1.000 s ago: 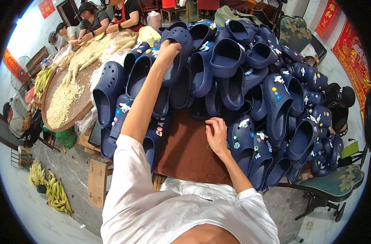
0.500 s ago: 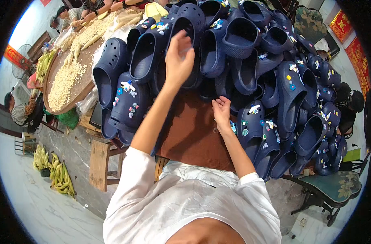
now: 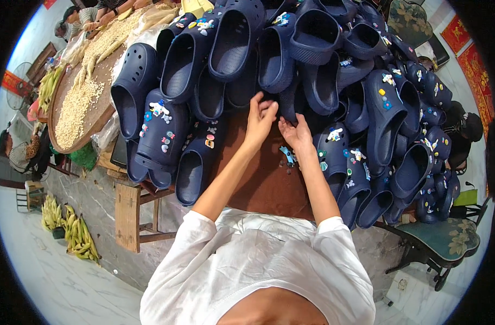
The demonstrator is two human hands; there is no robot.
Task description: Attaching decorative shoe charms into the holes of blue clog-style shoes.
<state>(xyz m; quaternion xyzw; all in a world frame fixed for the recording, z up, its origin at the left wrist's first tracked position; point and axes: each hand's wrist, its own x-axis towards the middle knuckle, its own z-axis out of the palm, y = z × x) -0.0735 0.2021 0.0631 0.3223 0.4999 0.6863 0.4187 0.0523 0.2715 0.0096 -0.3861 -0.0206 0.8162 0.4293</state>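
Dark navy clogs with cartoon charms are heaped over a brown-covered table [image 3: 247, 179]. My left hand [image 3: 260, 123] is beside the heap's front edge, fingers bent and somewhat apart, with nothing visible in it. Close on its right, my right hand [image 3: 297, 134] has its fingers stretched toward the heel of a clog [image 3: 289, 103]; whether they touch it I cannot tell. Small blue and dark charms [image 3: 287, 155] lie on the cover beside my right wrist. A charm-decorated clog [image 3: 196, 157] lies left of my left forearm, and another clog [image 3: 334, 146] lies right of my right hand.
A round tray [image 3: 56, 116] of loose corn kernels [image 3: 79, 116] is at the left, with people [image 3: 90, 19] behind it. A wooden stool [image 3: 128, 216] stands at the table's left; corn cobs [image 3: 82, 238] lie on the floor. A green-seated chair [image 3: 437, 246] stands at right.
My left hand has come down from the upper clogs to the heap's front edge, beside my right hand. My right hand has moved slightly up, and the charms beside its wrist now show more fully.
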